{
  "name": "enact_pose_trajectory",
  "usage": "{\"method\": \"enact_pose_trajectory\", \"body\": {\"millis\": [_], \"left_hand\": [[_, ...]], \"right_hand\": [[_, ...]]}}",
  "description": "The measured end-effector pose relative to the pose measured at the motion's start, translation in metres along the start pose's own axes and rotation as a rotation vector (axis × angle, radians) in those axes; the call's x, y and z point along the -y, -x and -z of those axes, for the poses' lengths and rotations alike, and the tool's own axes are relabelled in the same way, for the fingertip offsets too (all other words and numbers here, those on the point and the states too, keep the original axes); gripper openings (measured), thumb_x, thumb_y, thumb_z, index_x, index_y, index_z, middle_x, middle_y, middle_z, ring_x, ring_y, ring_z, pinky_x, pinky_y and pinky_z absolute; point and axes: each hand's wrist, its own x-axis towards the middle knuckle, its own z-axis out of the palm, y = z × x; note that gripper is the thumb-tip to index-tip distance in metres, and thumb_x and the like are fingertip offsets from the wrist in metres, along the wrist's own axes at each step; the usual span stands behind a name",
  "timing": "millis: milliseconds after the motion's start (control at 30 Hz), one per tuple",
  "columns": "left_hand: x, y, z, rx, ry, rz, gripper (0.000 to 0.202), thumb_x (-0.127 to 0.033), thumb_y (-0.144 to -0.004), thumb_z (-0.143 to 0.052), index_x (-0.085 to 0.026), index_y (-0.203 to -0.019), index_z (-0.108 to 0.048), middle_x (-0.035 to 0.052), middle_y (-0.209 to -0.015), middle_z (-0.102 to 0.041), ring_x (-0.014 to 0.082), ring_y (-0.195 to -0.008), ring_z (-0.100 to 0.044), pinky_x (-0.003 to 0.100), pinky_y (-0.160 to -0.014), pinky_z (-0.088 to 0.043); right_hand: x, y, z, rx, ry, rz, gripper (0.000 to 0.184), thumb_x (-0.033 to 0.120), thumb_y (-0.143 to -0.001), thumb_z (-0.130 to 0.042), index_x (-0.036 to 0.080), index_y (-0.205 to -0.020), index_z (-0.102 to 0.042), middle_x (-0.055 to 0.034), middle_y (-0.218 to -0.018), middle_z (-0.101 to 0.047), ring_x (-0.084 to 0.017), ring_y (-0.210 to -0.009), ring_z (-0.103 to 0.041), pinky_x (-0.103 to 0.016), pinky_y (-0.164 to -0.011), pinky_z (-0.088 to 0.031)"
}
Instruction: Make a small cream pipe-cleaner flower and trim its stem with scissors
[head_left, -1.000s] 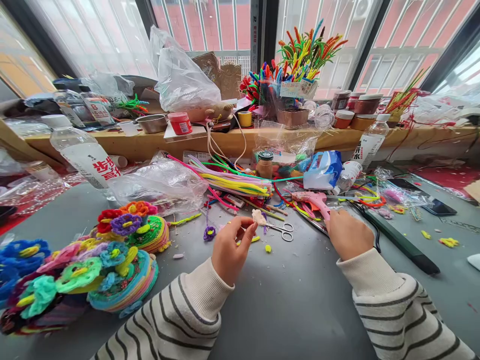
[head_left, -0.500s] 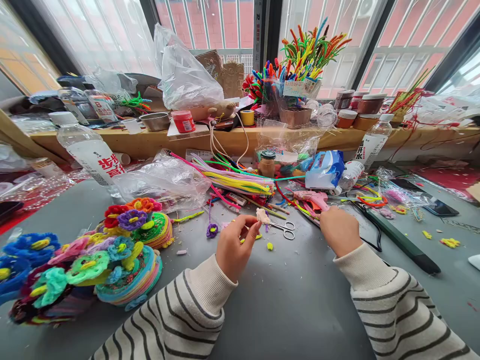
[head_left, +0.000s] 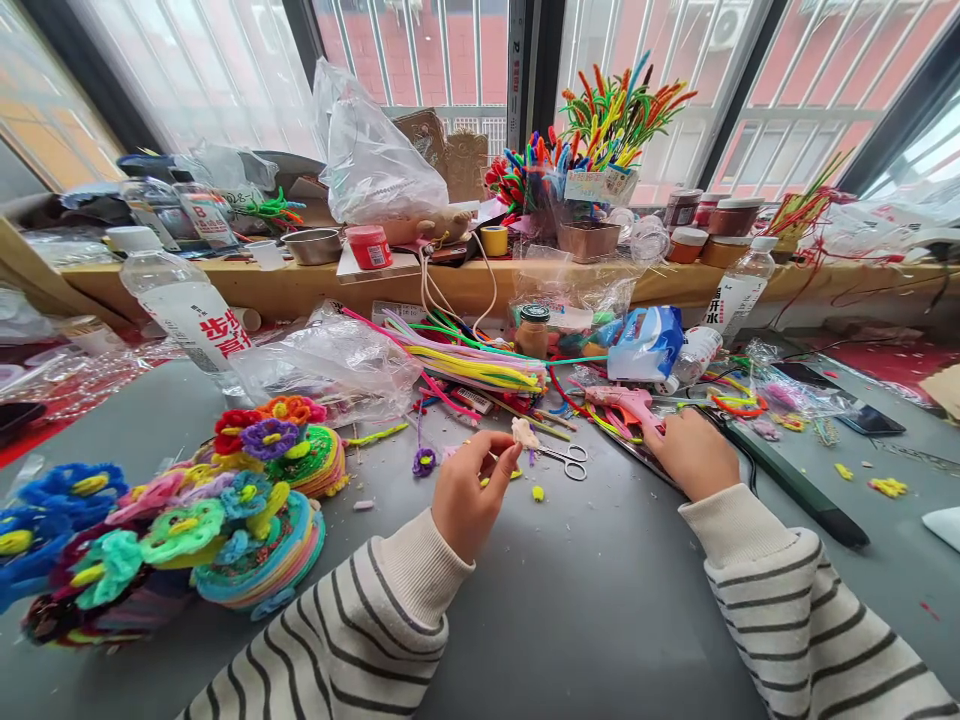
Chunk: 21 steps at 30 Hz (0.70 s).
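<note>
Between the thumb and fingers of my left hand (head_left: 474, 490) is a small pale, fuzzy flower-shaped piece (head_left: 525, 433), held above the desk. My right hand (head_left: 699, 455) is beside the handle of a pink glue gun (head_left: 624, 402) lying on the desk. Its thumb reaches the handle, apart from the fingers, which are partly hidden. Small scissors (head_left: 571, 460) lie just past the pale piece, their blades partly covered. A yellow bit (head_left: 538, 494) is near them, and a small purple flower (head_left: 424, 461) rests left of my left hand.
Fuzzy flower-topped cakes (head_left: 259, 535) stand at left, beside a tilted-looking water bottle (head_left: 180, 300). Bundled pipe cleaners (head_left: 472, 360), a plastic bag (head_left: 322, 360) and a small jar (head_left: 533, 330) line the back. A dark green bar (head_left: 806, 495) lies at right.
My right hand has shifted right and loosened from the glue gun, exposing more of its handle. My left hand keeps the pale piece in nearly the same spot.
</note>
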Motion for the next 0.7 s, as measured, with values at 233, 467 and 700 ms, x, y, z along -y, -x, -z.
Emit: {"method": "enact_pose_trajectory", "body": {"millis": [233,467,700], "left_hand": [[0.001,0.000,0.000,-0.022,0.021,-0.009,0.018,-0.031,-0.077,-0.045,-0.015,-0.076,-0.053,0.0005,-0.061,-0.057,0.0082,-0.052,-0.050,0.020,-0.051,-0.040],[0.001,0.000,0.000,-0.049,-0.008,-0.031,0.017,-0.030,-0.078,-0.044,-0.016,-0.075,-0.052,0.0006,-0.061,-0.057,0.0088,-0.054,-0.050,0.021,-0.053,-0.041],[0.001,0.001,0.001,-0.068,0.000,-0.005,0.017,-0.031,-0.078,-0.042,-0.015,-0.077,-0.050,0.0004,-0.063,-0.055,0.0093,-0.056,-0.050,0.022,-0.057,-0.041]], "right_hand": [[-0.009,-0.006,-0.004,-0.047,-0.100,-0.012,0.040,0.037,-0.082,-0.036,0.008,-0.077,-0.063,-0.0153,-0.081,-0.058,-0.025,-0.079,-0.056,-0.030,-0.064,-0.040],[-0.012,-0.007,-0.006,-0.086,-0.156,-0.057,0.042,0.038,-0.081,-0.035,0.006,-0.085,-0.061,-0.0175,-0.082,-0.058,-0.028,-0.079,-0.056,-0.032,-0.064,-0.039],[-0.016,-0.008,-0.004,-0.038,-0.265,-0.095,0.037,0.040,-0.080,-0.037,0.010,-0.083,-0.058,-0.0154,-0.083,-0.060,-0.026,-0.079,-0.056,-0.030,-0.060,-0.038]]}}
